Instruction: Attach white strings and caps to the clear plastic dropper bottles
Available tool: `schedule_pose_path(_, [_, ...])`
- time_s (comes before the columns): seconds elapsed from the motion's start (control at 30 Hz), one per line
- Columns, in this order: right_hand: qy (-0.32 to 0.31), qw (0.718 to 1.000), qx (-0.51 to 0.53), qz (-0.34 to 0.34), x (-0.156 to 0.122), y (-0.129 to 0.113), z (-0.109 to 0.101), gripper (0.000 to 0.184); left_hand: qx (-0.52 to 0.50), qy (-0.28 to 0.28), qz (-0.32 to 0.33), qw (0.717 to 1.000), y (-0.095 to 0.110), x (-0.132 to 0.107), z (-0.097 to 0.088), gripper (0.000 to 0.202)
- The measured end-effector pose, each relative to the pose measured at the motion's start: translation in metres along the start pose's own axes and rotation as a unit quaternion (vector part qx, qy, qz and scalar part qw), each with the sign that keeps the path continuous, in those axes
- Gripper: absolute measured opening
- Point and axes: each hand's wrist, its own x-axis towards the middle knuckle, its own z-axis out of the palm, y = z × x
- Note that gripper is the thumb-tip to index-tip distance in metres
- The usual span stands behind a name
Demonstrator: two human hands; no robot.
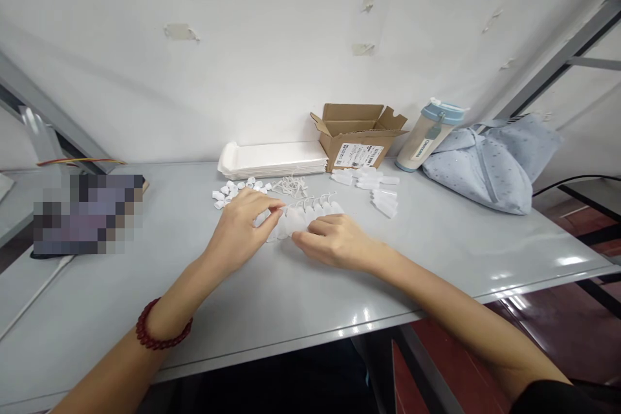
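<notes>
Reaching over the grey tabletop [252,310], left hand [247,223] has thumb and forefinger drawn to a near pinch at the left part of a row of translucent white pieces [290,222]; can't tell from here whether anything is caught between; right hand [334,239] loosely curled at the row's near edge, its grip hidden; loose strings [291,186] lie just beyond.
</notes>
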Motion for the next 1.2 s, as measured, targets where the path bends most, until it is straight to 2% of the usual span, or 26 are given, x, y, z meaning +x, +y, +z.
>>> schedule_pose_path(0.43, [-0.008, 1.000, 0.017, -0.010, 0.000, 0.000, 0.000, 0.021, 0.052, -0.004, 0.010, 0.999, -0.005, -0.002, 0.002, 0.018])
schedule_pose_path(0.6, [-0.031, 0.999, 0.029, -0.013, 0.000, 0.000, -0.002, 0.021, 0.040, -0.004, 0.048, 0.998, -0.001, -0.002, 0.002, 0.019])
schedule_pose_path(0.7, [-0.038, 0.998, 0.038, -0.015, 0.001, 0.000, -0.003, 0.021, 0.006, -0.020, 0.050, 0.999, 0.002, -0.001, -0.001, 0.021])
schedule_pose_path(0.8, [-0.032, 0.998, 0.043, -0.011, 0.000, 0.000, -0.003, 0.021, -0.049, -0.058, 0.020, 0.997, 0.005, -0.002, -0.005, 0.022])
schedule_pose_path(0.93, [-0.031, 0.998, 0.047, -0.005, 0.000, 0.001, -0.003, 0.021, -0.107, -0.105, -0.071, 0.986, 0.010, -0.002, -0.007, 0.021])
schedule_pose_path(1.0, [-0.027, 0.998, 0.049, -0.009, 0.000, 0.001, -0.003, 0.020, -0.123, -0.111, -0.107, 0.980, 0.011, -0.001, -0.007, 0.022])
schedule_pose_path(1.1, [-0.010, 0.999, 0.048, -0.007, 0.001, 0.002, -0.003, 0.018, -0.144, -0.112, -0.128, 0.975, 0.012, 0.002, -0.008, 0.020])
schedule_pose_path(1.2, [0.010, 0.996, 0.081, 0.032, 0.000, 0.003, -0.001, 0.014, -0.166, -0.117, -0.133, 0.970, 0.011, 0.004, -0.011, 0.020])
